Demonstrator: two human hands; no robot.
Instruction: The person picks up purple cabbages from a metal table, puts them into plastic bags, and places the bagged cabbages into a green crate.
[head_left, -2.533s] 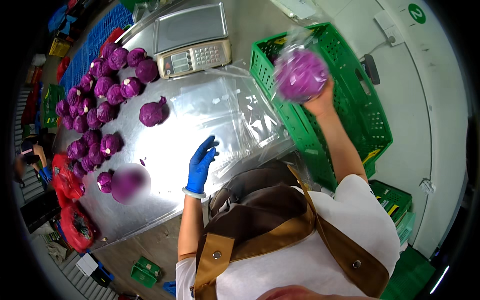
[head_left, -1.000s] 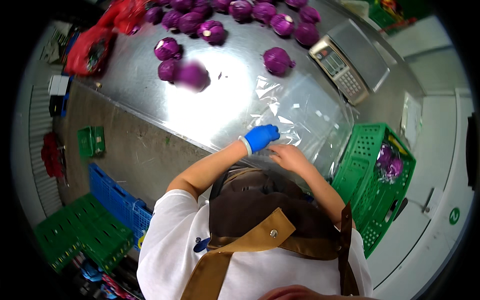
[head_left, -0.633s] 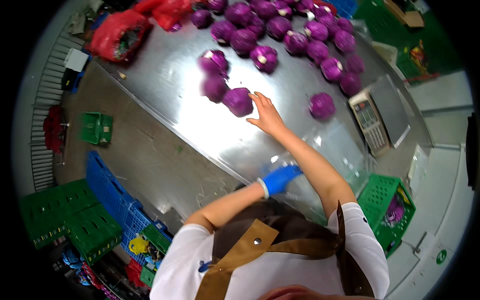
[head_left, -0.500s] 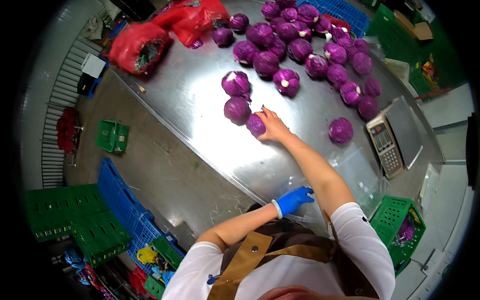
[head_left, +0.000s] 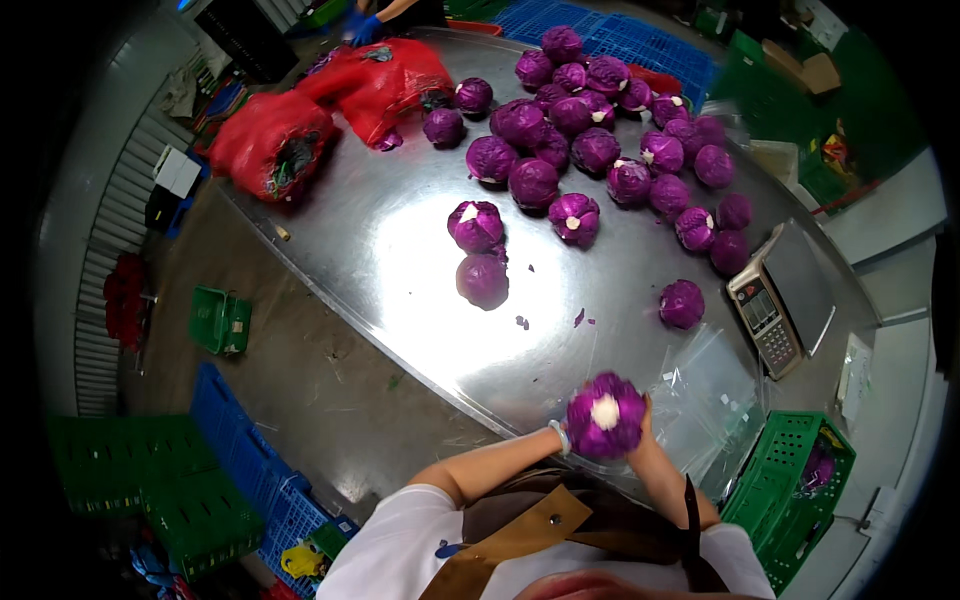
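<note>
Red cabbage (head_left: 605,415) held up at the near table edge, pale stem end facing the camera (round, no clear long axis). Clasped by the right hand (head_left: 643,430) and the largely hidden left hand (head_left: 560,437). Beyond on the steel table (head_left: 400,260): clear bags (head_left: 705,390), scale (head_left: 775,300), more cabbages (head_left: 600,150), red sacks (head_left: 330,100); green crate (head_left: 790,490) at right.

Purple cabbage (head_left: 604,414), round, pale stem upward, near table's front edge

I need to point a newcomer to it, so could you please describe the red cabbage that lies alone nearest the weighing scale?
Start at the steel table and find the weighing scale at its right edge. Just left of the scale's keypad lies a single red cabbage. Unlike the crowded heap farther up the table, it lies by itself, touching no other head and showing no pale stalk end.
</note>
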